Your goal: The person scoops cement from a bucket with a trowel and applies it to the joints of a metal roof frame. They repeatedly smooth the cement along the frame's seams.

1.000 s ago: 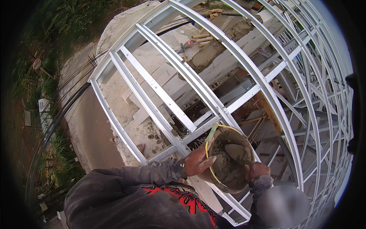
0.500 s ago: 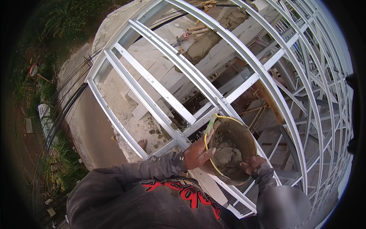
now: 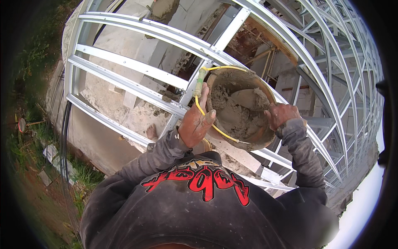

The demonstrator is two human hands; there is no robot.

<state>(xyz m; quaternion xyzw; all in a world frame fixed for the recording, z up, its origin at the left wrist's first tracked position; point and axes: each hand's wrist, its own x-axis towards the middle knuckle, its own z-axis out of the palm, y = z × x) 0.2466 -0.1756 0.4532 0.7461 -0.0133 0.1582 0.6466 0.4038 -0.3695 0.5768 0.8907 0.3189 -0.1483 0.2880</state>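
Note:
A round bucket [image 3: 269,89] coated in dried mortar stands before me over the metal framing. Wet grey mortar [image 3: 228,116] lies inside, with a smooth blade-like shape [image 3: 244,98] half buried in it. My left hand [image 3: 195,124] presses on the bucket's left side, fingers stretched up along it and thumb apart. Beside those fingers runs the yellow wire handle [image 3: 226,133] with its green-taped grip [image 3: 200,81]. My right hand [image 3: 282,116] is closed at the right rim, fingers curled over the inside; whether it also holds a tool handle is hidden.
Silver metal trusses [image 3: 137,85] surround the bucket, with a dense lattice of struts [image 3: 344,66] to the right. Below lie a pale concrete ledge [image 3: 107,93], a bare foot [image 3: 151,132] and a mortar heap [image 3: 163,9]. Black cables [image 3: 65,137] hang at the left above grass.
The view has turned, so the framing appears rotated and shifted left. The bucket with both hands sits higher in the picture, and more of its mortar shows. Both hands remain on it.

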